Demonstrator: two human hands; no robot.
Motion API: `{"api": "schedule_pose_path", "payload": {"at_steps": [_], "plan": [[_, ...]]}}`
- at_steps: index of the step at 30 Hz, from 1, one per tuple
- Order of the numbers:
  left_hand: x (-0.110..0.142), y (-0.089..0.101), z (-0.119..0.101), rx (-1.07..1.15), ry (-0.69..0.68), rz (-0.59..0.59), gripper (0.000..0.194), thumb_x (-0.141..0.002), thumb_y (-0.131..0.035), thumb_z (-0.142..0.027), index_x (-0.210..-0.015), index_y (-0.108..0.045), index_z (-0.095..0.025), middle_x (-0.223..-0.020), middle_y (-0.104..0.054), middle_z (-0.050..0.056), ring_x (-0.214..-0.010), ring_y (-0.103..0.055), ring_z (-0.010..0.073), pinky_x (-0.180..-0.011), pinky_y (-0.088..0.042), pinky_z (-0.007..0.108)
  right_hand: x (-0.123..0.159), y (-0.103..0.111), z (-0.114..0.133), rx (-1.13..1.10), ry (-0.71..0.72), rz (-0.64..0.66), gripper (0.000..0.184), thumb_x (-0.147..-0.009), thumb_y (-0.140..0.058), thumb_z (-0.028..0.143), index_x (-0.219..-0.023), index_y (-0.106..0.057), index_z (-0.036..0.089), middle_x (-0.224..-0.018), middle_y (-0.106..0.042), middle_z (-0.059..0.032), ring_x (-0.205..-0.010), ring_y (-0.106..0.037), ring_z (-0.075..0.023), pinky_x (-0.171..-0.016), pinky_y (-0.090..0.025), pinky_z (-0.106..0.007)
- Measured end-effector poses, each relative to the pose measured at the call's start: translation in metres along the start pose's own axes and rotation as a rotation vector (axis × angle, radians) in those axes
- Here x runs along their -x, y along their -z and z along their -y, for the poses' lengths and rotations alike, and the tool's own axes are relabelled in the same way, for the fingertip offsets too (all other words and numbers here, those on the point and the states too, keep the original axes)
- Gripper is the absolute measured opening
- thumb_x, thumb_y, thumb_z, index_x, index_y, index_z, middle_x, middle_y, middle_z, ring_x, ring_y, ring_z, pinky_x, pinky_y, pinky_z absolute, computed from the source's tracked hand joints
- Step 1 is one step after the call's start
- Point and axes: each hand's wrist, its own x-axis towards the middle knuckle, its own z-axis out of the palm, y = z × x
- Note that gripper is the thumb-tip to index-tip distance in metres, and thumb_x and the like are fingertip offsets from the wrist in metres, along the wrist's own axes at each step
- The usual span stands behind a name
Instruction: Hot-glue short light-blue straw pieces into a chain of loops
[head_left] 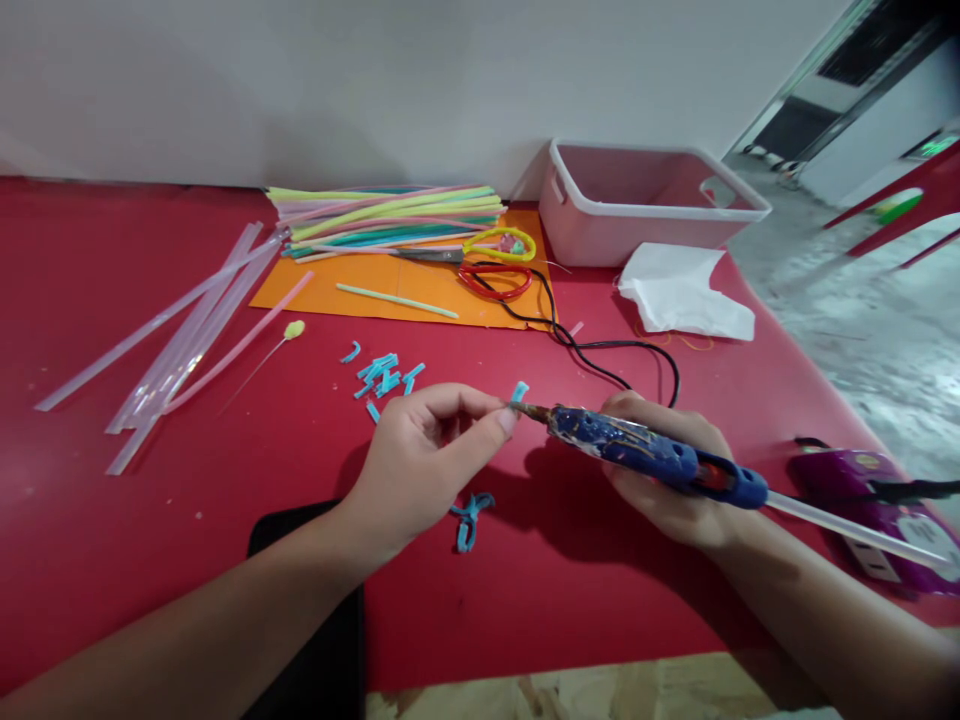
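Note:
My left hand (427,455) pinches a short blue pipe cleaner piece (520,391) between thumb and forefinger. Wrapped round a dark blue hot glue gun (630,445) is my right hand (675,480); a clear glue stick (855,530) juts from the gun's back end. The gun's nozzle tip meets the pinched piece, or lies just in front of it; I cannot tell which. Below my left hand rests a blue shape of joined, bent pieces (471,520), partly hidden by the hand. Several cut blue pieces (382,372) lie in a loose heap beyond that hand.
Scissors (480,258) and a bundle of coloured pipe cleaners (390,220) lie on an orange envelope (300,290). Clear glue sticks (187,340) are at left, a white bin (652,210) at the back. A black cord (600,345) curls nearby; a purple power strip (870,510) sits right.

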Motion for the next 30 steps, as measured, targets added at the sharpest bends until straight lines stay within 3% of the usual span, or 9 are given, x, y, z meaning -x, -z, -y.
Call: {"api": "schedule_pose_path", "payload": {"at_steps": [14,30], "plan": [[-0.0008,0.0006,0.0030,0.048,-0.023,0.047,0.012,-0.079,-0.076,-0.022,-0.071,-0.070,-0.016,-0.066,-0.064,-0.003,-0.061,-0.054,0.0064,-0.058,-0.044,0.016,-0.0003,-0.0003,0.0028,0.054,-0.017,-0.034,0.006,-0.076,-0.061,0.020,-0.080,-0.062,0.023,-0.067,-0.065,0.0001,-0.056,-0.058,-0.0147,-0.053,-0.045,-0.028],[0.0008,0.0001,0.0007,0.026,-0.043,0.023,0.014,-0.076,-0.075,-0.020,-0.067,-0.066,-0.015,-0.064,-0.062,-0.004,-0.059,-0.052,0.0057,-0.056,-0.043,0.015,-0.0006,-0.0011,0.0041,0.114,0.021,-0.075,0.009,-0.075,-0.060,0.017,-0.080,-0.062,0.024,-0.065,-0.064,0.0017,-0.054,-0.059,-0.0136,-0.049,-0.045,-0.025]]}}
